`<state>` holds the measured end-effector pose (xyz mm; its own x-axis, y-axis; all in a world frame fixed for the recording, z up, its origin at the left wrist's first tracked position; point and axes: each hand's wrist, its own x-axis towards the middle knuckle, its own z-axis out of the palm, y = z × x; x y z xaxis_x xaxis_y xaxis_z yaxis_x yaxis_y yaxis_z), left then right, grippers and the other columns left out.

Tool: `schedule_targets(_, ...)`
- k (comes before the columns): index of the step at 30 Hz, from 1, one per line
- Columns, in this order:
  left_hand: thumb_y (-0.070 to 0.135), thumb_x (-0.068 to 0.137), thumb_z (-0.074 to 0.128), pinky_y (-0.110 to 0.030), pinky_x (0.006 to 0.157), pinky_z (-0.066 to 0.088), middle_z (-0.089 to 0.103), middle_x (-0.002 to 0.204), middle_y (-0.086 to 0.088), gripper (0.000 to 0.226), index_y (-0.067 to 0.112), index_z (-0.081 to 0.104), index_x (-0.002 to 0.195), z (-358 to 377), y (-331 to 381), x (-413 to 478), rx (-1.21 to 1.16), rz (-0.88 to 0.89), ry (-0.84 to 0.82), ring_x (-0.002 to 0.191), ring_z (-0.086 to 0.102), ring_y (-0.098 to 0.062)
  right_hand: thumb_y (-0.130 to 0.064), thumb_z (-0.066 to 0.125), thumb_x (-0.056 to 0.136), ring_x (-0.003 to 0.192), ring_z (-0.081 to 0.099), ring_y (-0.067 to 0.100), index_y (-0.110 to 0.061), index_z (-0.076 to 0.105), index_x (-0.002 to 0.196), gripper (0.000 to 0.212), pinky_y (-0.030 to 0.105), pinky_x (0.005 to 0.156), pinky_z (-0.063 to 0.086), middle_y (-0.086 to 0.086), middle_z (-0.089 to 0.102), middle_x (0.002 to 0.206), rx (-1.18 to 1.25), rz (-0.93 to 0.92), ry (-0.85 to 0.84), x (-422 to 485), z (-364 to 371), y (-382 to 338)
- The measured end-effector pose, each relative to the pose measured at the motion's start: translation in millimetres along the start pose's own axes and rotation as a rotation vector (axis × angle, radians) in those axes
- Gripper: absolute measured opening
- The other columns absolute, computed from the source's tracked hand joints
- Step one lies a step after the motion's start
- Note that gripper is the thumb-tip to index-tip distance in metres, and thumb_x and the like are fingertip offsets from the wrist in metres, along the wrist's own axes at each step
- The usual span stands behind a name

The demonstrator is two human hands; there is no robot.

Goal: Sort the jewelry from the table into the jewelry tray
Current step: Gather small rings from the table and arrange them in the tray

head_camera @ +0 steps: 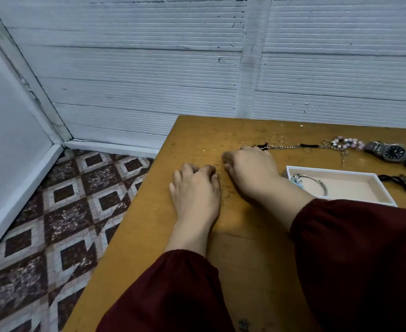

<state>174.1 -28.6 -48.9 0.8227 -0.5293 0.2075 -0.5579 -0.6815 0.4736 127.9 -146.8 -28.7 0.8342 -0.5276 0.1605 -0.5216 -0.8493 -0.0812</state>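
your left hand (196,188) pinches a thin ring (217,175); right hand (250,170) grip: cannot tell. if you slacken, the ring may roll off the table (250,248).

Wooden table (245,259) — on it tray (329,170), watch (392,151), rings (277,137) (thin, gold), chain (286,147).

Tray (329,169): we see a white-rimmed, beige-lined rectangle, right of centre.
Bangle (317,182): silver with blue charms, lying in the tray's left end.
Thin rings (277,137): gold hoops scattered above the tray.
Chain (286,146), bead bracelet (347,142), watch (392,152): we find them in a row running to the right edge.
Single ring (217,175): upright, pinched by the left hand (194,185), centre frame.
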Motion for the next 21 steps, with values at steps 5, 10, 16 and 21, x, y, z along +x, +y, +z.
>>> schedule_targets(5,0.038,0.097,0.04,-0.037,0.093,0.029,0.045,0.121,-0.001,0.029,0.033,0.055,0.121,1.9,0.2,0.1,0.024,0.016,-0.003,0.115,0.036,-0.023,-0.039,0.047,0.096,0.115,0.052,0.031,-0.03,0.063,0.118,0.028,0.038,0.095,0.037,0.008,0.059,0.12,0.005,0.022,-0.006,4.4,1.3,-2.1)
schedule_targets(10,0.038,0.096,0.041,-0.037,0.093,0.028,0.044,0.121,-0.001,0.028,0.032,0.054,0.121,0.7,0.8,-0.2,0.021,0.02,-0.013,0.115,0.035,-0.023,-0.037,0.052,0.094,0.114,0.051,0.031,-0.028,0.063,0.111,0.022,0.038,0.094,0.038,0.007,0.058,0.118,0.061,0.058,0.003,6.2,3.0,-3.5)
schedule_targets(16,0.038,0.095,0.045,-0.037,0.095,0.027,0.045,0.123,-0.002,0.027,0.03,0.055,0.119,-1.1,1.4,-1.3,0.007,0.009,-0.02,0.117,0.034,-0.024,-0.035,0.057,0.092,0.112,0.055,0.029,-0.023,0.065,0.105,0.02,0.039,0.094,0.042,0.008,0.059,0.118,0.161,0.127,-0.038,7.6,3.0,-1.4)
schedule_targets(21,0.038,0.095,0.045,-0.037,0.096,0.027,0.045,0.123,-0.002,0.027,0.031,0.056,0.118,-0.4,1.2,-0.3,0.002,0.011,-0.025,0.117,0.034,-0.024,-0.035,0.058,0.091,0.108,0.058,0.029,-0.023,0.065,0.099,0.016,0.037,0.09,0.047,0.007,0.062,0.116,0.224,0.168,-0.071,7.5,5.5,-1.4)
